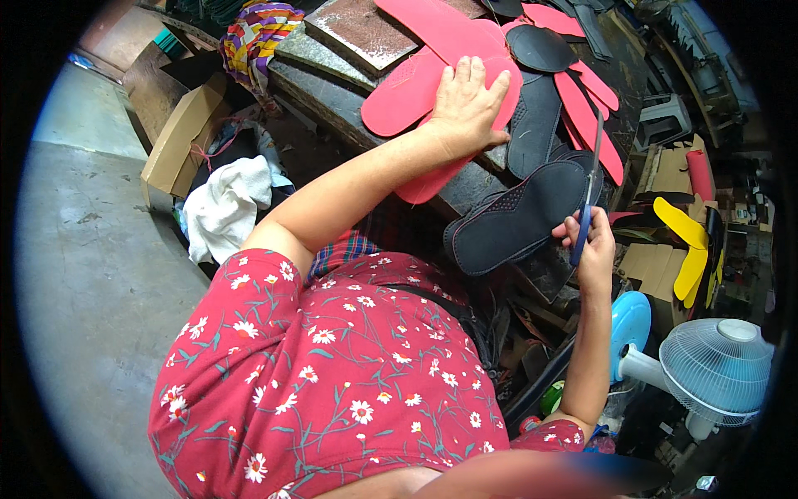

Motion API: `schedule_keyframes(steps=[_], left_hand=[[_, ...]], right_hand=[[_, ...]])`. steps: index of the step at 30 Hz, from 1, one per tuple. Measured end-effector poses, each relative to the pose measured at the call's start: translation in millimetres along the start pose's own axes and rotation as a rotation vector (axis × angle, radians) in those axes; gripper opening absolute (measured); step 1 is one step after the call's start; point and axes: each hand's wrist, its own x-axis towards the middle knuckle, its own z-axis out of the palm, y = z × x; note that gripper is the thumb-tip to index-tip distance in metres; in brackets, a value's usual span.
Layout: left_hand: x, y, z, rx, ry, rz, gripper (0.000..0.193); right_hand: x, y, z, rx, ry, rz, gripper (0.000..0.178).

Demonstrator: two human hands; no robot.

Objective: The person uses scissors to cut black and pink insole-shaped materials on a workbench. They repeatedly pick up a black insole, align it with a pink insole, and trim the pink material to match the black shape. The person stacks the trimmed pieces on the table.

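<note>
Right grip (595, 249) on scissors (585, 223) near sole-edge (528, 224)

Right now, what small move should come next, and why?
Probably bring the scissors left toward the pink soles, leaving the left hand where it is. That hand lies spread flat across the soles, seemingly steadying them, while the right hand holds the scissors off to the right, apart from the pieces under the left palm.

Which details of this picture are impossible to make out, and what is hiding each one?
Head view:
Pink insoles: the left hand covers part of their surface.
Long pink insole: the picture's top edge cuts off its end.
Scissors: seen edge-on, so how the right hand fills the handle loops is unclear.
</note>
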Motion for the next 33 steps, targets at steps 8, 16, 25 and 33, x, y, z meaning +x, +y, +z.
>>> schedule_keyframes(steps=[8,16,25,33], left_hand=[[-3,-20,-24,-0.497,-0.048,0.100,0.075],[-7,-49,-35,-0.800,-0.116,0.090,0.074],[-11,-57,-35,-0.684,-0.128,0.178,0.075],[-12,-57,-33,-0.416,0.005,0.323,0.071]], right_hand=[[29,-22,2,0.129,-0.323,0.121,0.042],[62,-28,11,0.214,-0.516,0.232,0.066],[80,-38,16,0.172,-0.502,0.191,0.060],[99,-59,13,-0.242,-0.397,0.176,0.038]])
